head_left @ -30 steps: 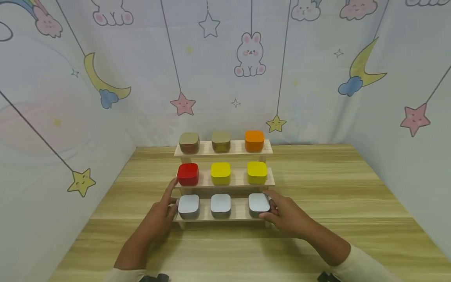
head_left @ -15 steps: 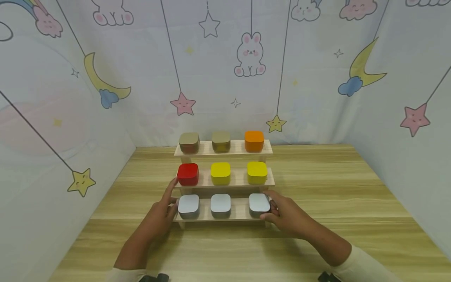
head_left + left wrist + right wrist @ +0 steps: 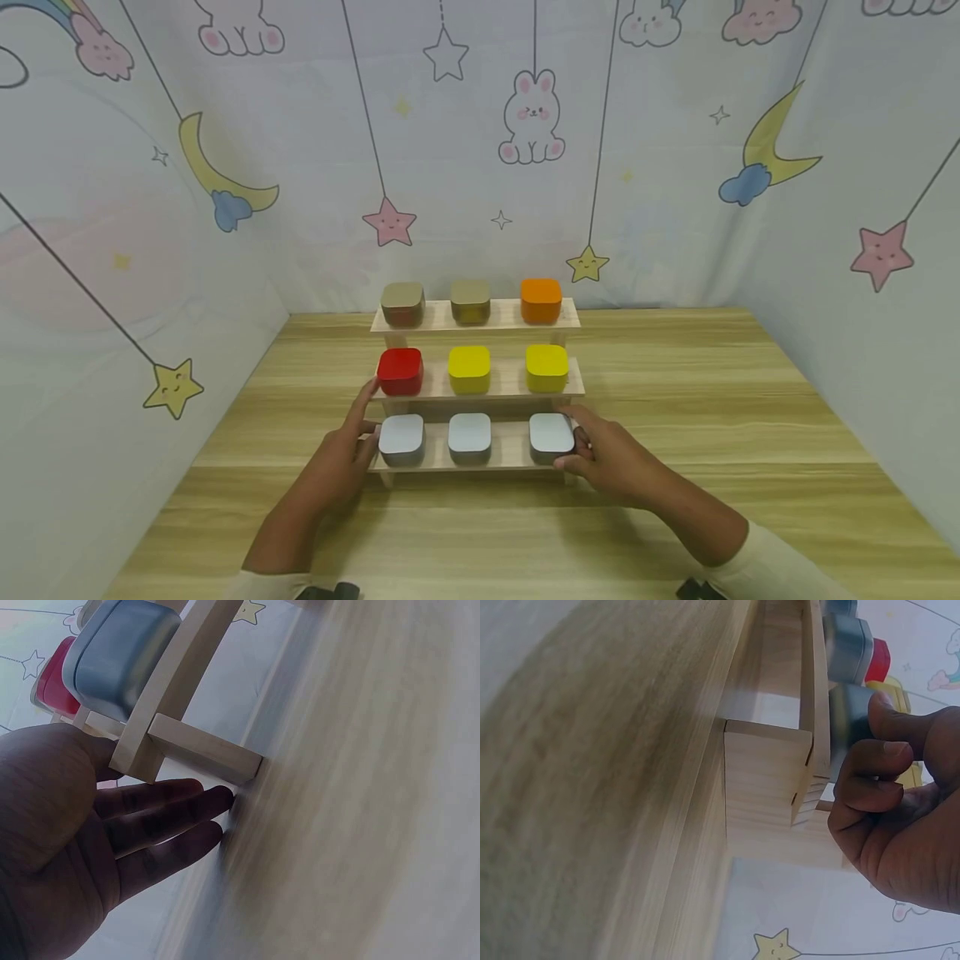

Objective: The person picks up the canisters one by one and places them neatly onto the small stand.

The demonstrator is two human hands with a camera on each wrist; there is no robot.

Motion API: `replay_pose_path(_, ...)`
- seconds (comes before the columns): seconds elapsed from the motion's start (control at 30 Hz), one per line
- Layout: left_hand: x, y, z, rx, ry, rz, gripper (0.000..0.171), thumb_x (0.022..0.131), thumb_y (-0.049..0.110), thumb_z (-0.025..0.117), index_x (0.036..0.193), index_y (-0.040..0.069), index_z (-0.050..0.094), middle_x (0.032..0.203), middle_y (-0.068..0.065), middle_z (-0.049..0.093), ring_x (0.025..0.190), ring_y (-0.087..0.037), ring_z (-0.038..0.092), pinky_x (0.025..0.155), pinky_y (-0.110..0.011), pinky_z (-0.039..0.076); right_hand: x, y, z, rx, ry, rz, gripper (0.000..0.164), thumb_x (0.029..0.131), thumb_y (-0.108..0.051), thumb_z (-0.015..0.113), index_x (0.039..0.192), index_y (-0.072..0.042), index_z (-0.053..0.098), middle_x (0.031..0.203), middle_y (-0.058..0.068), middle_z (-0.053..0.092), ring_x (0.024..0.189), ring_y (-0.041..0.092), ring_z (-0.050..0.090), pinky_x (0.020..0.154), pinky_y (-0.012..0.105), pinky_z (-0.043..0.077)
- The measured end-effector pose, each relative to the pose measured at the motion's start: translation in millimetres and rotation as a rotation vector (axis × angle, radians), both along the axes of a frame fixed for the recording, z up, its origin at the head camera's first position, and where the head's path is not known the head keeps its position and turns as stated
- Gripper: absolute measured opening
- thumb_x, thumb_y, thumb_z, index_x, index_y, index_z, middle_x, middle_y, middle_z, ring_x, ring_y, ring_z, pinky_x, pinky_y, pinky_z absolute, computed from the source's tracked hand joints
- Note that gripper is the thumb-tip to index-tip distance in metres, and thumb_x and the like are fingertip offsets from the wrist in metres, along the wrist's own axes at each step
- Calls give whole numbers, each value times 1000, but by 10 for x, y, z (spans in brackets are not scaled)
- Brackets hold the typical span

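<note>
A small three-tier wooden stand [image 3: 513,450] bears rounded square tins. On its lowest tier sit a left silver tin [image 3: 402,437], a middle silver tin [image 3: 470,435] and a right silver tin [image 3: 551,433]. My right hand [image 3: 611,454] grips the right silver tin at its outer side, thumb in front and index finger behind; the other fingers are curled in the right wrist view. My left hand [image 3: 341,458] rests at the stand's left end, its fingers [image 3: 165,829] stretched out below the lowest board and its index finger reaching up beside the red tin [image 3: 401,371].
The middle tier also has two yellow tins [image 3: 469,369]. On the top tier stand two gold-brown tins [image 3: 402,303] and an orange tin [image 3: 542,301]. The stand is on a wood-grain table [image 3: 675,375], with printed curtains [image 3: 480,150] behind and on both sides.
The right silver tin shifts very slightly to the right and back under my right hand. My left hand and the other tins keep their places.
</note>
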State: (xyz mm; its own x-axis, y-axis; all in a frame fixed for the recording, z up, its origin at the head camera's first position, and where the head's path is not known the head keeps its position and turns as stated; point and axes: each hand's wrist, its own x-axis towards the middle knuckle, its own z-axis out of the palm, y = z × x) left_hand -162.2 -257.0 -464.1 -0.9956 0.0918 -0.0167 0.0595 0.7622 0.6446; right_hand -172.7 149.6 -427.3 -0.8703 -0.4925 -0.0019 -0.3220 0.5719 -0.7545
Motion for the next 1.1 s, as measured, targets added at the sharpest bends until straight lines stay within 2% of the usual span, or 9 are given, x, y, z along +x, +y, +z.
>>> replay_pose_path(0.17,-12,8,-8,-6,-2,4,89,114,13,54,175,40,-5,151,-25,66,140,-49,63,119,-69,48,5,38,-10,-16,-8,19,79,98,-17,82,161,4,39,82,-1,58,67,7,47,58,23,43)
replay_pose_path(0.23,-11,7,-9,-5,6,1,90,114,12,54,175,40,-6,154,-25,63,142,-50,62,119,-69,47,12,57,-14,-12,-2,26,79,99,-17,82,162,3,39,81,-2,57,67,5,46,59,23,44)
replay_pose_path(0.33,-9,-4,-14,-2,21,-4,92,114,10,53,176,39,-8,158,-24,59,144,-50,60,121,-68,45,30,85,-11,-11,15,42,79,99,-16,81,163,2,38,78,-4,52,69,3,53,64,23,47)
replay_pose_path(0.43,-4,-12,-12,-1,40,-9,92,113,8,54,176,36,-7,159,-24,58,145,-50,59,122,-68,45,48,110,1,0,32,33,77,99,-14,81,162,0,41,78,-5,49,68,2,50,64,23,45)
replay_pose_path(0.57,-2,-16,-10,3,51,3,93,112,8,56,177,35,-6,163,-24,53,138,-48,65,118,-65,50,66,152,24,26,26,5,75,99,-16,82,161,-1,42,81,-4,51,63,2,39,60,23,42)
replay_pose_path(0.7,-1,-25,-5,14,73,16,94,111,7,58,177,34,-4,163,-25,52,131,-48,70,113,-62,55,86,199,48,39,9,-3,78,100,-16,80,164,-1,38,85,-1,52,63,3,38,61,23,44)
replay_pose_path(0.9,15,-32,-5,21,118,23,97,110,4,61,177,33,-1,170,-24,41,144,-49,60,113,-62,55,107,267,90,70,5,-54,77,101,-15,79,165,-3,38,87,0,52,64,5,39,63,24,45)
replay_pose_path(1.1,31,-58,-21,-74,212,47,91,109,9,62,178,28,6,176,-24,32,158,-52,41,124,-72,38,81,324,68,109,68,-142,70,105,-17,74,163,3,39,82,-1,55,64,8,45,65,25,46)
